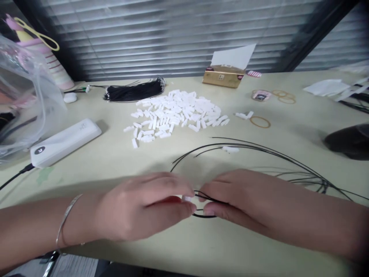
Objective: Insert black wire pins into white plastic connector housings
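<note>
My left hand (147,206) and my right hand (239,200) meet fingertip to fingertip low over the pale table (115,161). My left hand pinches a small white plastic piece (187,198). My right hand pinches a thin black wire (206,198) whose end meets that piece. More loose black wires (259,150) fan out to the right behind my hands, and one carries a white piece (230,149). A pile of white plastic pieces (175,115) lies in the middle of the table. A bundle of black wires (134,92) lies behind it.
A white power bank (66,142) with a cable lies at the left beside a clear plastic bag (23,96). A gold box (223,76), rubber bands (259,122) and white papers (328,86) sit at the back right. A dark object (348,140) rests at the right edge.
</note>
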Motion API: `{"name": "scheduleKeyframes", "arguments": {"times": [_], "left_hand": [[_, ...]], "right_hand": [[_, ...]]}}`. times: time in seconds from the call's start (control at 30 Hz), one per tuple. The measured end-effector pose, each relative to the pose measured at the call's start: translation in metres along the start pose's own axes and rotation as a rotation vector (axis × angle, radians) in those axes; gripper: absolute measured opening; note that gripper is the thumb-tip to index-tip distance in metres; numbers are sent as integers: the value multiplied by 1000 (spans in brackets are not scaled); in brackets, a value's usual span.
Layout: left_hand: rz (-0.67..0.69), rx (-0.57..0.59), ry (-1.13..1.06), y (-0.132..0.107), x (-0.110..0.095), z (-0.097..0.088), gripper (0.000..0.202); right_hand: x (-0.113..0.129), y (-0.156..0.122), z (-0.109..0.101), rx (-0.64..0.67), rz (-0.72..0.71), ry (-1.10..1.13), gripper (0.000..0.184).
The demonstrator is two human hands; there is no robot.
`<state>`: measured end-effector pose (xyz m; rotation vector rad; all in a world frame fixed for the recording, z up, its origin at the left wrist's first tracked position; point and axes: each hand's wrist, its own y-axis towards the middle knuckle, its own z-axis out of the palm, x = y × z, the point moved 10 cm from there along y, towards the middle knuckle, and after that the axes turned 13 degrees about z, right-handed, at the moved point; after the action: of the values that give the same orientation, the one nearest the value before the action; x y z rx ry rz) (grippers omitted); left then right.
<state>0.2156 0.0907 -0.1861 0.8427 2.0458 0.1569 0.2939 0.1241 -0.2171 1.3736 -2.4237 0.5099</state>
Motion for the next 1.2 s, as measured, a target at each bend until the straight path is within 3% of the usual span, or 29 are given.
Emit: {"name": "scheduleKeyframes", "arguments": {"times": [0.13, 0.2, 0.3, 0.37, 0.47, 0.6, 0.73, 0.93, 1.07, 1.2], "left_hand": [[-216, -64, -208, -6, 19, 2, 27], [-379, -76, -448, -11, 32, 15, 31], [-637, -88, -776, -23, 47, 41, 14], [-720, -129, -893, -27, 53, 48, 9], [-805, -238, -1012, -32, 61, 51, 25], [-873, -260, -1019, -35, 64, 48, 23], [-894, -255, -975, -36, 66, 44, 14], [-878, -297, -976, -38, 72, 43, 15], [-862, -329, -1007, -36, 73, 42, 20], [-867, -307, -1007, -35, 72, 42, 12]], "right_hand": [[-3, 3, 2, -22, 45, -36, 32], [-4, 4, 4, -3, 62, -76, 29], [-5, 8, 4, 25, 38, -43, 29], [-10, 13, -9, -79, 6, 17, 27], [-31, 21, -34, -331, 24, -32, 22], [-52, 38, -31, -363, 59, -88, 19], [-49, 41, -31, -373, 73, -112, 17], [-11, 0, -63, -513, 69, 65, 11], [21, -7, -46, -372, -36, 141, 14], [19, -1, -35, -376, -10, 175, 15]]}}
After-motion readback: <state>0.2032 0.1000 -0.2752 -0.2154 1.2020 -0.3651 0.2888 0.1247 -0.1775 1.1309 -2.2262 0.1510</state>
